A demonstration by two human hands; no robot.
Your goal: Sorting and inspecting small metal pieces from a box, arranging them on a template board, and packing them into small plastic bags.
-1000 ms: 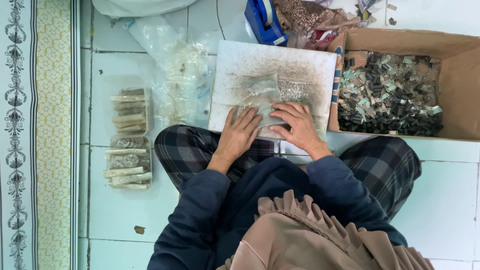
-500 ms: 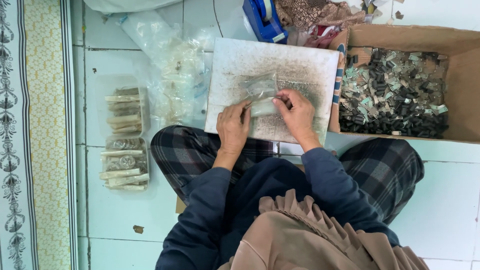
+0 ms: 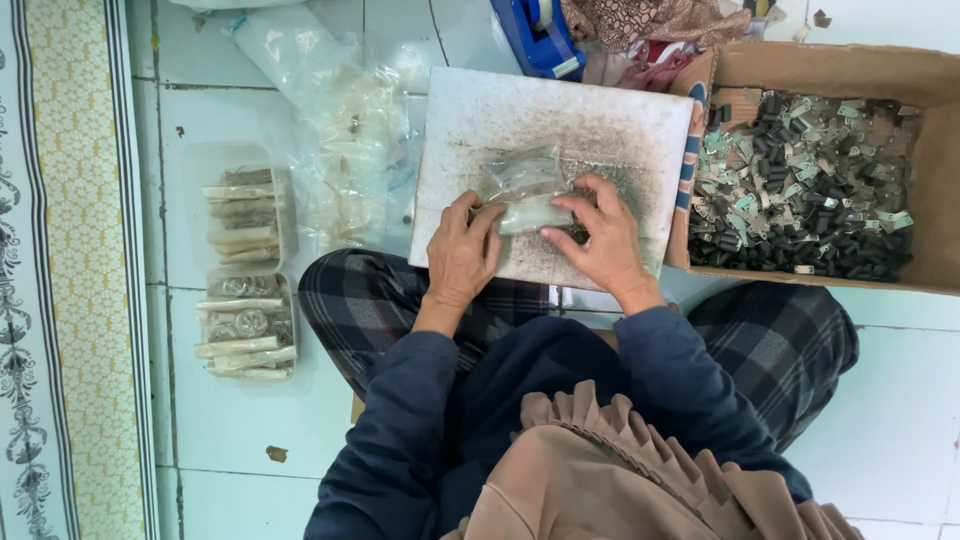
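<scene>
A small clear plastic bag (image 3: 522, 190) with small metal parts inside lies on a worn white board (image 3: 470, 120) resting over my lap. My left hand (image 3: 462, 252) pinches the bag's left end. My right hand (image 3: 602, 238) grips the bag's right end, fingers curled over it. The bag's top part puffs up above my fingers. Both hands are close together at the board's near edge.
A cardboard box (image 3: 940, 90) full of small black and silver metal parts stands to the right. Packed bags lie stacked in two clear containers (image 3: 240, 215) (image 3: 245, 325) on the white tiled floor to the left. Loose plastic bags (image 3: 340, 150) and a blue tape dispenser (image 3: 535, 40) lie beyond.
My hands have gone from pressing flat on the board to lifting and pinching the small bag between them. The view has shifted slightly.
</scene>
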